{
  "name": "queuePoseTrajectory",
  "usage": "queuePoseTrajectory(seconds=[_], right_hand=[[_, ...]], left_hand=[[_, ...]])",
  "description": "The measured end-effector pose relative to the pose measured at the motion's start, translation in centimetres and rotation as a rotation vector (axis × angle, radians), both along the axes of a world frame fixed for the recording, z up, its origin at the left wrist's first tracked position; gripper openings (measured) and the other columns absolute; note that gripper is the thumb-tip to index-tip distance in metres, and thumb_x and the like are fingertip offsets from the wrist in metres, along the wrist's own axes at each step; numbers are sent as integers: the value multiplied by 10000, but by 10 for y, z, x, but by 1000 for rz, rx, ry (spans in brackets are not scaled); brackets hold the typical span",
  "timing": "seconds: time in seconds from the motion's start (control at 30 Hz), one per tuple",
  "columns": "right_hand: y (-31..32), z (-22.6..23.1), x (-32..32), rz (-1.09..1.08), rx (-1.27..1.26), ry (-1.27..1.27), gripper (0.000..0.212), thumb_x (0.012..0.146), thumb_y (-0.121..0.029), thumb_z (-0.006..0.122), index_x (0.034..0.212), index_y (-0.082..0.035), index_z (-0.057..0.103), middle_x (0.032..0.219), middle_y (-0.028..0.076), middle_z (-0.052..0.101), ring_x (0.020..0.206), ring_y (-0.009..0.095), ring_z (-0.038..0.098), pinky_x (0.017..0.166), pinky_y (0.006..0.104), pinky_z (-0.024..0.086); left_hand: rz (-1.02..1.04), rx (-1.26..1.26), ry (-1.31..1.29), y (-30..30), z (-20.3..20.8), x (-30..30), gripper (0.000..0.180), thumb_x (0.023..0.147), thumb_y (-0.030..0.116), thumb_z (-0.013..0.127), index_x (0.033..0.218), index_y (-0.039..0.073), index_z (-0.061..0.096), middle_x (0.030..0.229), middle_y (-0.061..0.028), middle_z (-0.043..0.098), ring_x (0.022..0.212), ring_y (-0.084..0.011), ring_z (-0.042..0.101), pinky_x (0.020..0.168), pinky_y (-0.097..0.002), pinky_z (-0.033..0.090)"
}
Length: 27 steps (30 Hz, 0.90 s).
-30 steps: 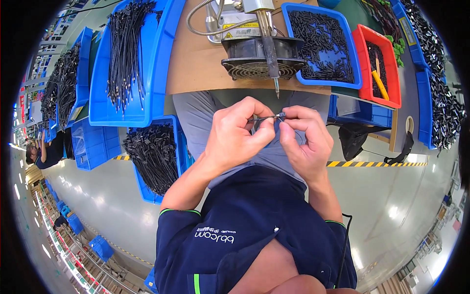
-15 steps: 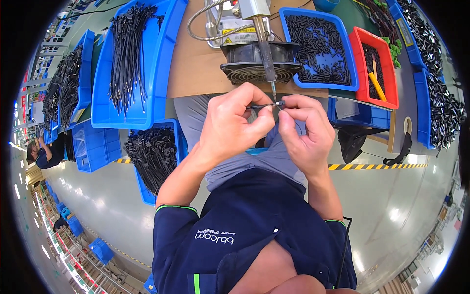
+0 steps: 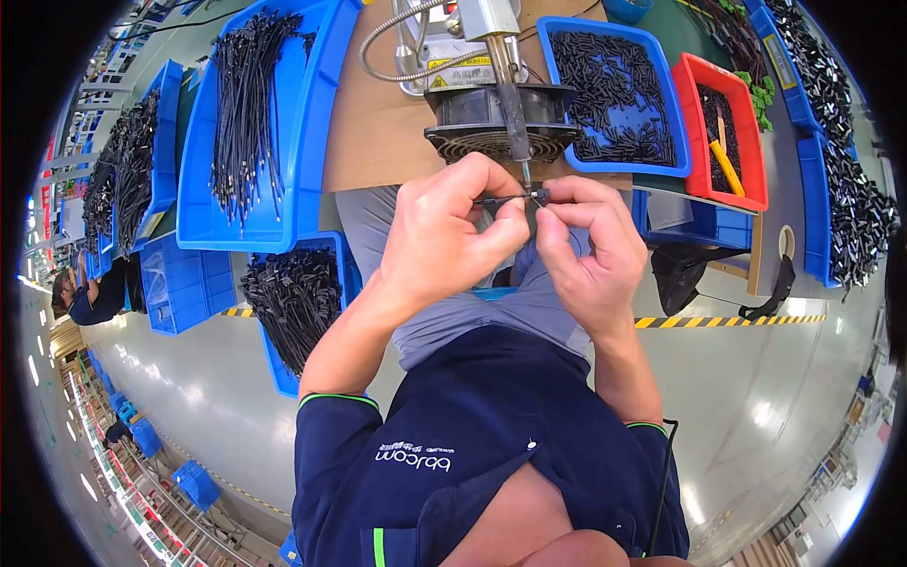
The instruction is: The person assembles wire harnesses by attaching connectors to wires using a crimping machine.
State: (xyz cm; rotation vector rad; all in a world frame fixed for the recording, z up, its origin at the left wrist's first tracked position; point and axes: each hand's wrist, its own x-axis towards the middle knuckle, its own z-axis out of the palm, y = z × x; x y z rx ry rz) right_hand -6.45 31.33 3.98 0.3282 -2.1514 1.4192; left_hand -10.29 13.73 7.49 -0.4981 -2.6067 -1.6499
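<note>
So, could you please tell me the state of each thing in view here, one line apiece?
left hand: pinching a thin black cable piece.
right hand: pinching the same piece's small end fitting.
black cable piece: held level between both hands, just under the iron's tip.
soldering iron: fixed, pointing down at the piece.
black fan: lying flat on the bench.
left blue tray: holding long black cables.
red bin: partly filled.

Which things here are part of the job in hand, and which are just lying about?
In use: left hand, right hand, thin black cable, iron tip, fan.
Lying about: red bin, tape roll, floor bin of cables.
</note>
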Motion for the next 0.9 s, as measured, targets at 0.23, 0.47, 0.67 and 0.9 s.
queuePoseTrajectory(seconds=[0.23,0.47,0.67,0.9], right_hand=[[0,1,-2,-2,10,7,146,837,40,806,924,2,696,1047,142,738,899,252,720,764,338,590],[-1,1,1,11,-36,-11,142,839,38,811,936,15,710,1076,154,738,896,238,731,762,325,597],[-3,3,3,12,-53,-27,148,826,52,806,925,18,702,1101,163,737,900,242,732,772,329,601],[-2,-3,6,10,-41,-11,151,818,58,802,922,17,701,1109,162,737,895,240,731,770,330,601]], left_hand=[[3,-18,27,0,1,1,142,818,82,779,890,28,670,752,-63,689,542,-109,565,514,-286,468],[3,-22,38,0,1,1,141,818,81,779,890,28,671,753,-64,687,528,-113,556,503,-289,459],[7,-15,53,1,1,2,135,815,77,775,889,32,672,756,-70,692,518,-129,554,497,-299,457],[-4,-36,76,1,-3,5,127,811,78,773,886,38,678,756,-72,693,509,-144,551,490,-309,452]])
